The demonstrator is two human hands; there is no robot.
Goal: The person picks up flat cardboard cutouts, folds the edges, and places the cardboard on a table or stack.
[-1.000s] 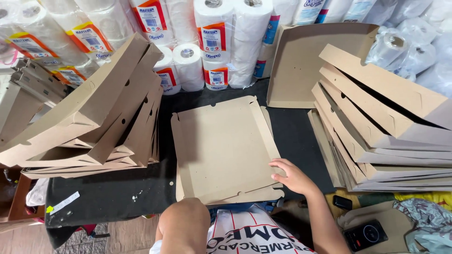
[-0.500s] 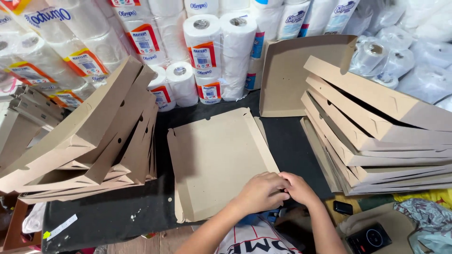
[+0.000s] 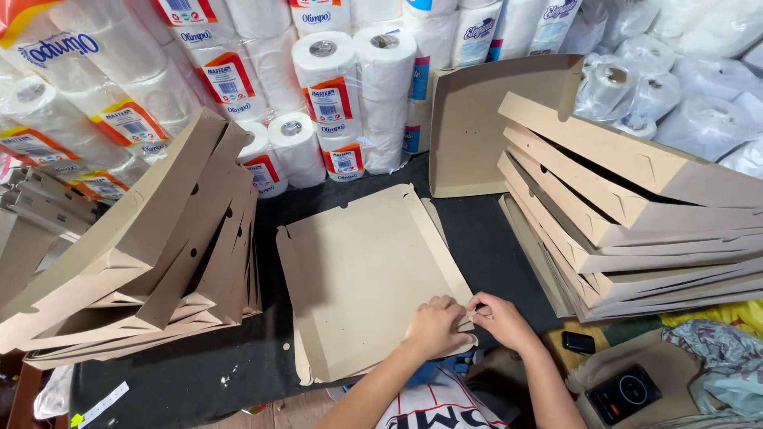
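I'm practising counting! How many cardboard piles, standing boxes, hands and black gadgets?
Cardboard piles: 3 (left box pile, right box pile, flat cardboard stack)
Standing boxes: 1 (upright box)
Hands: 2 (left hand, right hand)
Black gadgets: 2 (small black gadget, black phone)
Total: 8

A black-topped table (image 3: 477, 238) carried the work. A flat cardboard blank (image 3: 366, 278) lay at its centre, with leaning stacks of folded cardboard boxes at nine o'clock (image 3: 159, 254) and three o'clock (image 3: 628, 214). Wrapped paper rolls (image 3: 342, 103) stood at twelve o'clock, apparently on the table's far edge.
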